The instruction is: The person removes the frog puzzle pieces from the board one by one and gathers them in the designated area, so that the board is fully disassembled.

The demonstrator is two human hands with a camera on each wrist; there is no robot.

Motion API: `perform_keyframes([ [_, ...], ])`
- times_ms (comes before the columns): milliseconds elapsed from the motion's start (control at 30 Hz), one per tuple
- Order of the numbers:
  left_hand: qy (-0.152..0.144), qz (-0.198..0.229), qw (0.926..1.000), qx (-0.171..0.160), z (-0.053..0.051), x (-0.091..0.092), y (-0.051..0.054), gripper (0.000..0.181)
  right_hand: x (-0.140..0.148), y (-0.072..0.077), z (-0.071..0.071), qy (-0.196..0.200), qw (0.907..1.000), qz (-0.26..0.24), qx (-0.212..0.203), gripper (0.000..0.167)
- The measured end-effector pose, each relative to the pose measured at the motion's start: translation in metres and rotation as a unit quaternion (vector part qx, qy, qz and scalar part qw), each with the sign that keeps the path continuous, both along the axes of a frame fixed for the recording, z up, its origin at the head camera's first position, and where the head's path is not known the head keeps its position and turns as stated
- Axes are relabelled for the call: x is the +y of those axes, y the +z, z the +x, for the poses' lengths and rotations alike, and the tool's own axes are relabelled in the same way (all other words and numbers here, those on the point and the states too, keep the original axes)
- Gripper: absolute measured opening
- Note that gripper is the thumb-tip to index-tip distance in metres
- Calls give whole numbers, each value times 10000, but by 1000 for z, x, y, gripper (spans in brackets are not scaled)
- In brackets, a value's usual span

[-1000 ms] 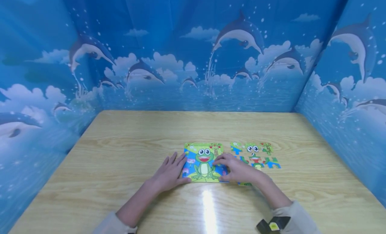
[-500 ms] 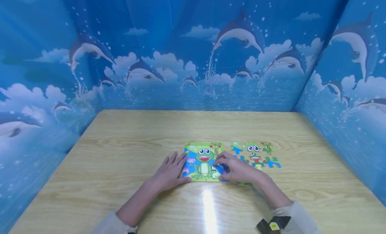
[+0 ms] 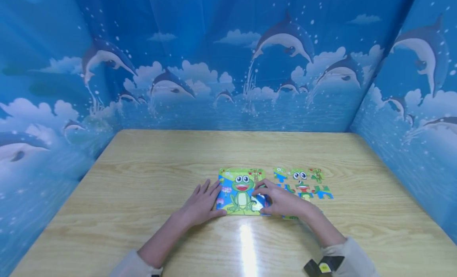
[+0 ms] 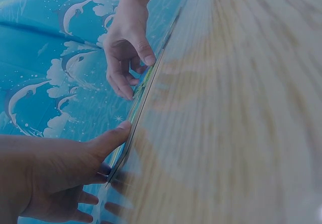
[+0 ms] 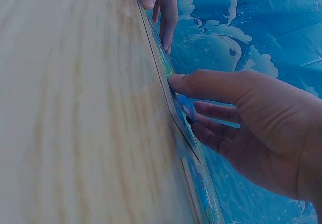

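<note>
A frog picture puzzle (image 3: 242, 195) lies flat on the wooden table. My left hand (image 3: 202, 202), fingers spread, rests along its left edge, the thumb near the lower left corner. At the lower right part of the puzzle, my right hand (image 3: 283, 199) pinches a blue puzzle piece (image 5: 186, 104) between thumb and fingers. The piece looks tilted up in the right wrist view. A pale patch of bare backing (image 3: 255, 206) shows just left of those fingers. The right hand hides most of the piece and the puzzle's right edge in the head view.
Several loose frog puzzle pieces (image 3: 301, 186) lie in rough rows right of the puzzle, some partly under the right hand and forearm. The wooden table (image 3: 160, 158) extends around them. Blue dolphin-print curtains (image 3: 200, 70) stand at the back and sides.
The right fingers have lifted the piece slightly, and a pale patch beside them has come into sight. The left hand has stayed in place.
</note>
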State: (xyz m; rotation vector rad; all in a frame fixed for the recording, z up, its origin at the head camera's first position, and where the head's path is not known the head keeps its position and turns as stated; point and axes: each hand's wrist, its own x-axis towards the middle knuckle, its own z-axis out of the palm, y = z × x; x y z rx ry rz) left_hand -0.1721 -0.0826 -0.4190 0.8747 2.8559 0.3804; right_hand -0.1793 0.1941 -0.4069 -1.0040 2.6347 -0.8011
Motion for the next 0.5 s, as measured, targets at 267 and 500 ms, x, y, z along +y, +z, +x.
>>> perform_keyframes([
  [267,-1,4,10000,-13,0,0,0,79,0,0,-1,4,9999,46,-109,46],
  [500,13,-2,10000,-40,0,0,1,80,1,0,-1,2,10000,18,-62,45],
])
